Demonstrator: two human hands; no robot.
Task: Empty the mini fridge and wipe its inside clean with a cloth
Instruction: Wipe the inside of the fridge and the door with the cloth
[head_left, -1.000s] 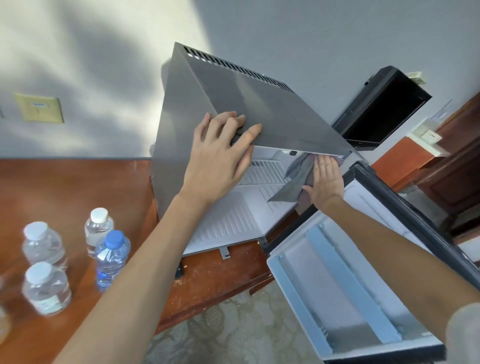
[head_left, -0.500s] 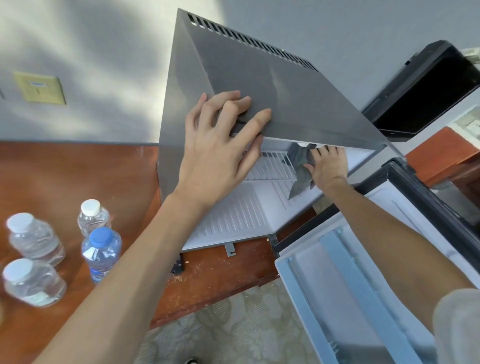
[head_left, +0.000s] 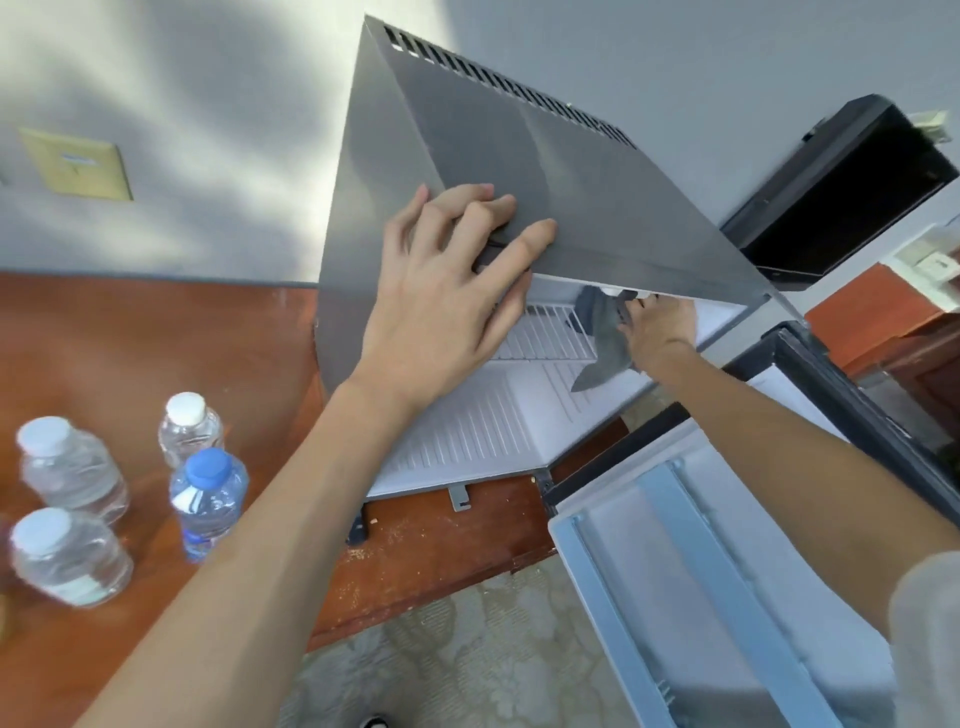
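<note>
The mini fridge (head_left: 545, 171) is showing a dark grey casing and a white ribbed interior, with a white wire shelf (head_left: 550, 338) inside. The cloth (head_left: 602, 332) is looking grey. The door (head_left: 691, 566) is showing pale blue-white lining edged in black. The worktop (head_left: 156, 338) is glowing reddish-brown. One bottle (head_left: 208, 499) is wearing a blue cap, three bottles (head_left: 72, 556) white caps. The floor (head_left: 457, 660) is showing a beige floral pattern.

the mini fridge (head_left: 545, 171) is set on the surface (head_left: 156, 338) against the wall, its door (head_left: 727, 571) swung open to the right. four bottles (head_left: 208, 499) are grouped on the surface to its left. inside, a cloth (head_left: 602, 338) is held beside the wire shelf (head_left: 545, 338).
</note>
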